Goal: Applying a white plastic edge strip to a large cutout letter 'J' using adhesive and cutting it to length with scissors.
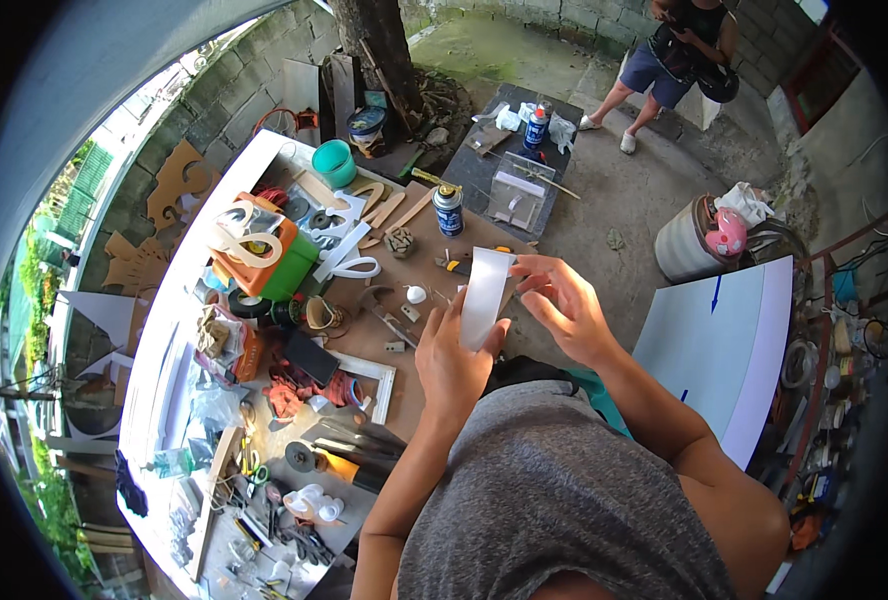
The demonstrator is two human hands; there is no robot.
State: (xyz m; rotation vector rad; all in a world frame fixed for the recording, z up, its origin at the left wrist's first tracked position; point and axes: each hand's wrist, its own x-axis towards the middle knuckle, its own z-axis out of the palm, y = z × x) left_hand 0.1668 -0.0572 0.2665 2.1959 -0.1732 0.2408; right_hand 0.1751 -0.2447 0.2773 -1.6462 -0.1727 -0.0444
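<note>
A smooth white strip (484, 300), flat and roughly rectangular, stands tilted in front of my chest. My left hand (451, 362) is closed on its lower part, with the thumb on one side and the fingers on the other. By the strip's upper right corner is my right hand (572, 318), its fingers bent and apart; the fingertips are at the edge, and I cannot tell whether they touch it. Behind the strip, a yellow and black tool (456, 266) lies partly hidden on the brown worktable (369, 330). A hammer (392, 312) rests left of my left hand.
A blue spray can (448, 212), a teal bucket (334, 163) and an orange and green crate (264, 255) stand on the cluttered table. A white panel (709, 350) leans at my right. Beyond, a person (679, 60) stands near a low dark table (464, 185).
</note>
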